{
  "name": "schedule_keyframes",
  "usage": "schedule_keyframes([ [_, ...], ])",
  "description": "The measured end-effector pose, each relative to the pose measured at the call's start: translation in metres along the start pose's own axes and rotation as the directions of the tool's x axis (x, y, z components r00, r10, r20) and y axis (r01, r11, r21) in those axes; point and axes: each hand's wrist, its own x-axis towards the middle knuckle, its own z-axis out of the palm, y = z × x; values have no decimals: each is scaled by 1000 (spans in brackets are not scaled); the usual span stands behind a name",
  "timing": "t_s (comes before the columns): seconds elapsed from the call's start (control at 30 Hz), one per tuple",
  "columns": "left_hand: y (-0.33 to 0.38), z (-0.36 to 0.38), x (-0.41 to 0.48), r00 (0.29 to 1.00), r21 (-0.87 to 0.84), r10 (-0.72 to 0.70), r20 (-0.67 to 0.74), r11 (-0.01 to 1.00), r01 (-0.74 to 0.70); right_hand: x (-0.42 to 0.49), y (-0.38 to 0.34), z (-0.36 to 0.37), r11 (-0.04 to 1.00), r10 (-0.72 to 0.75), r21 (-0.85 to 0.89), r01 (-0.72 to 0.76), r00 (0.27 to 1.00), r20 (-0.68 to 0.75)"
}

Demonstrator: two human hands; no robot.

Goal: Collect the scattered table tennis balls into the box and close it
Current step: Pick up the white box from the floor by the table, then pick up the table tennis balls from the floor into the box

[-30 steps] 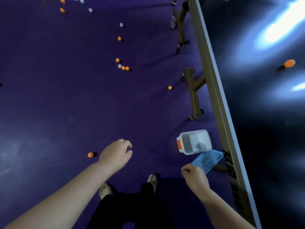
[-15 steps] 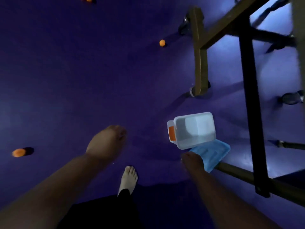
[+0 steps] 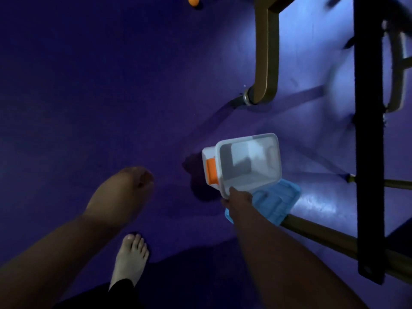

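Right hand (image 3: 237,197) pinches the near rim of the box (image 3: 249,166), which is tilted, its blue lid (image 3: 278,201) just beside its near edge, close to the table frame (image 3: 266,52). Left hand (image 3: 124,188) hangs blurred to the left; I cannot tell its grip. One orange ball (image 3: 193,0) lies far off.

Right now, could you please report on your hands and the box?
Right hand grips box rim; left hand blurred, grip unclear. Box empty, blue lid off beside it. One orange ball far off; table leg close by.
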Motion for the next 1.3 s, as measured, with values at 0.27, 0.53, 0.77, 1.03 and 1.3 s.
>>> schedule_keyframes([
  [0.27,15,-8,-3,1000,-7,22,-9,1000,-22,-20,-2,1,994,31,103,-32,999,13],
  [0.53,12,-57,-38,994,-1,-47,-97,999,48,-112,16,35,936,-285,-225,271,958,-30],
  [0.77,-31,-121,-103,933,-11,-235,-271,970,241,-230,32,81,812,-452,-271,517,851,268],
  [1.03,-106,-193,-197,752,-179,-445,-486,893,413,-357,47,149,631,-540,-315,710,692,479],
  [1.3,-205,-258,-282,527,-478,-648,-550,761,438,-470,63,224,353,-601,-305,885,464,651],
])
